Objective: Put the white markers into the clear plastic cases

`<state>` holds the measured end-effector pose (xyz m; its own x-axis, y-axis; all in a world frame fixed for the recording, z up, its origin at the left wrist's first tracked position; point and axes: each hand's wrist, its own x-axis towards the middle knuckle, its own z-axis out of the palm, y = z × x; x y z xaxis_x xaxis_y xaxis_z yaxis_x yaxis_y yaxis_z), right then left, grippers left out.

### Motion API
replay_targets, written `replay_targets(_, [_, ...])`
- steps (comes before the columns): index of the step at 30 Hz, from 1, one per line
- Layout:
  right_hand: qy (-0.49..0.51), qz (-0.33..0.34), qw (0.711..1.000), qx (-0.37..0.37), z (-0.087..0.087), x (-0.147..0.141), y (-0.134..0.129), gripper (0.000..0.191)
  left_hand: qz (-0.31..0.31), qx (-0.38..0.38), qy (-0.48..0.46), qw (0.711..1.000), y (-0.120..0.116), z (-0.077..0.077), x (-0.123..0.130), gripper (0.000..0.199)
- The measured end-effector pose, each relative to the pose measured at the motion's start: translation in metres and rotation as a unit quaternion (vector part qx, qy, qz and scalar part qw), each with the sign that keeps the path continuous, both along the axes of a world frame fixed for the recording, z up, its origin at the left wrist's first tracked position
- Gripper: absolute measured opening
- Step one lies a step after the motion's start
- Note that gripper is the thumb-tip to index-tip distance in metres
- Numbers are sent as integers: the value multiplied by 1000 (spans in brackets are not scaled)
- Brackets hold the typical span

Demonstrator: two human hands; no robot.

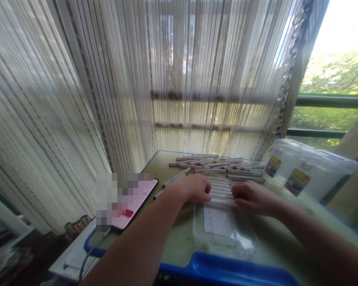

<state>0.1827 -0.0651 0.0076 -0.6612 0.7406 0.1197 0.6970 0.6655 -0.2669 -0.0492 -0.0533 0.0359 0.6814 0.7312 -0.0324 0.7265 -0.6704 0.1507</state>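
Observation:
A row of white markers lies side by side in a clear plastic case. My left hand is closed at the left ends of the row, its fingers curled down. Across from it, my right hand is closed at the right ends, thumb and fingers pinched together. The nearest marker spans the gap between both hands, its ends at my fingertips. The fingertips themselves are partly hidden.
Loose markers are heaped at the table's far side. Two lidded clear boxes stand at the right. A phone with a cable lies at the left. A blue tray edge runs along the front, and a striped curtain hangs behind.

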Motion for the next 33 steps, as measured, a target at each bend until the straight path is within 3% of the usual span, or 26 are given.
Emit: replay_targets(33, [3, -12, 1000, -20, -6, 0, 3, 26, 21, 6, 10, 1000, -3, -3, -1, 25])
